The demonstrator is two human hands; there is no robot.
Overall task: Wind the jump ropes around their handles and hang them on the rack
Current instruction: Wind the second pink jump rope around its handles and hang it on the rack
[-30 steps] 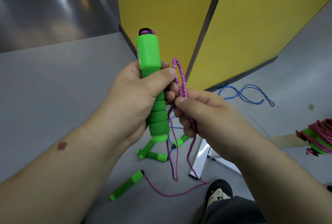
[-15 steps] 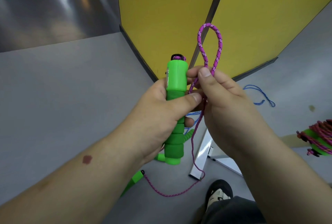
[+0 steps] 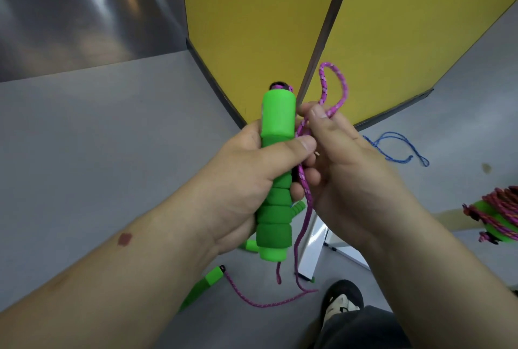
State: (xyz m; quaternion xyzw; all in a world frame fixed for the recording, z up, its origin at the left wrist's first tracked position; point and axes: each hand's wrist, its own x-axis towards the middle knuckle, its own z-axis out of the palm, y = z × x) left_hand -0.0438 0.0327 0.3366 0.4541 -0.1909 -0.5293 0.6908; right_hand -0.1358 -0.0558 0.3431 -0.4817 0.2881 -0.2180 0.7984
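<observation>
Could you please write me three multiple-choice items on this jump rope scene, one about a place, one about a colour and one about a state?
1. Where does the blue rope lie?
A. on the floor by the yellow panel
B. over the person's shoulder
C. around the held handle

2. What colour is the rope at the handle in the left hand?
A. blue
B. pink
C. white

3. How does the right hand hold the pink rope?
A. stretched taut
B. pinched into a loop
C. knotted

Answers:
1 A, it rests on grey floor beside the panel.
2 B, pink strands run along it.
3 B, a loop stands above the fingers.
</observation>
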